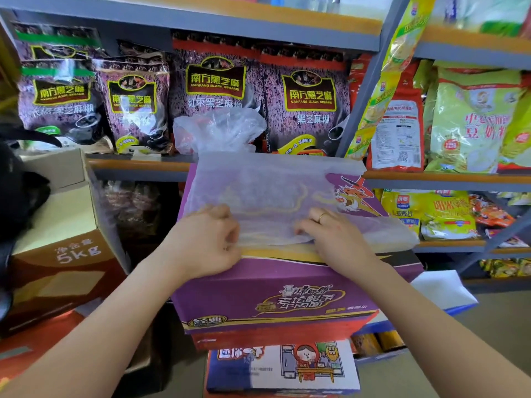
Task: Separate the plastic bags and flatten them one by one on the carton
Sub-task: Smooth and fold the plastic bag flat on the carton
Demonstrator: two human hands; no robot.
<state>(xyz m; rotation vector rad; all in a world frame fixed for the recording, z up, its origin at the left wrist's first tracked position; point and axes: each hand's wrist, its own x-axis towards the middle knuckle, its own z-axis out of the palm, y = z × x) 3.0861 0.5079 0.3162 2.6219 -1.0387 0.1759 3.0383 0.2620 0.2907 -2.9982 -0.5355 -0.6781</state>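
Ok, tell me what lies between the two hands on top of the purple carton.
In the head view, only flattened translucent plastic bags lie between the left hand and right hand, covering the purple carton top.

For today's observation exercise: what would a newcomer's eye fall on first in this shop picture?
First, two bare hands, left hand and right hand, at the near edge of a translucent plastic bag spread on a purple carton at centre. Behind it a crumpled bag sits on the shelf before purple sesame packets.
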